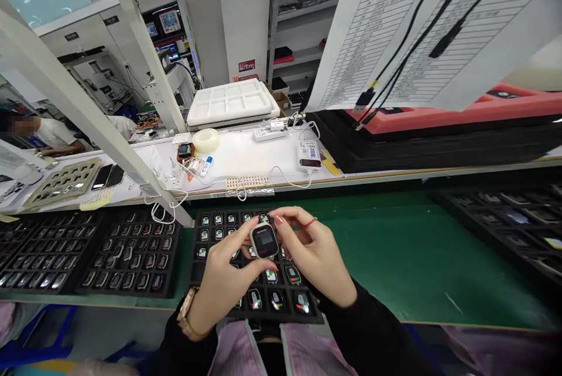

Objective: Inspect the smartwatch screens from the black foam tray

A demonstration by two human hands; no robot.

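A small square watch body (264, 241) with a dark screen and pale case is held above a black compartment tray (206, 270). My left hand (223, 282) grips its left and lower edge with thumb and fingers. From the right, my right hand (314, 256) pinches its upper right edge. The tray beneath holds several similar watch bodies, some with lit screens. A gold wristwatch sits on my left wrist.
Two more black trays of parts (127, 256) lie to the left on the green belt (408, 253), another at right (504, 218). Behind are a white bench with a tape roll (206, 140), cables, a white foam tray (232, 103), hanging paper sheets, and a seated person (52, 133) far left.
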